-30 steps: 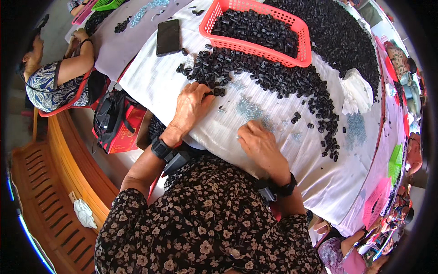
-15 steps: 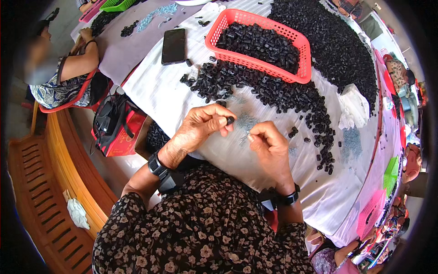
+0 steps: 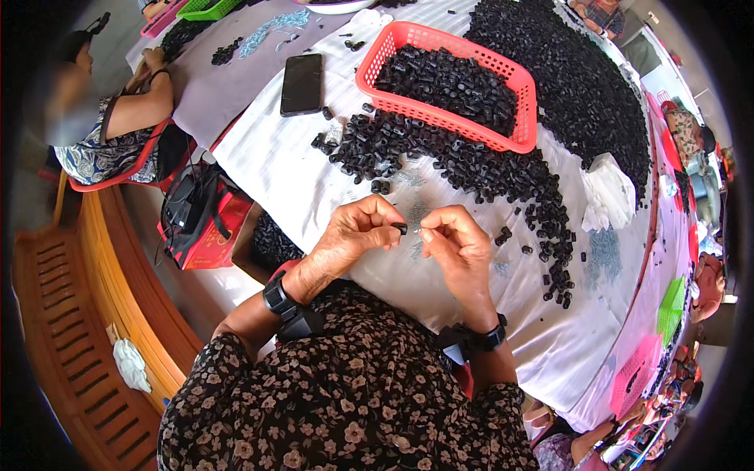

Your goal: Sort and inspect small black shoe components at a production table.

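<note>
My left hand point(image 3: 355, 233) pinches a small black plastic piece point(image 3: 400, 228) between thumb and fingertips. Close beside it on the right, my right hand point(image 3: 459, 250) is closed in a pinch; what its fingertips hold is too small to make out. Both hands are over the white cloth point(image 3: 314, 169), with a small scatter of fine grey-blue metal bits point(image 3: 418, 210) just beyond the fingertips. A band of loose black pieces point(image 3: 448, 153) curves across the cloth farther out. Behind it a red plastic basket point(image 3: 367, 82) holds many of the same pieces.
A black phone point(image 3: 301, 85) lies left of the basket. A large black heap point(image 3: 565, 86) spreads at the far right, near a crumpled white bag point(image 3: 609, 188) and more grey-blue bits point(image 3: 604, 255). Another person point(image 3: 118, 118) sits at the left, beside a wooden bench point(image 3: 126, 267).
My hands have come closer together. The black piece in my left hand has moved slightly right and down, and my right fingertips have shifted toward it.
</note>
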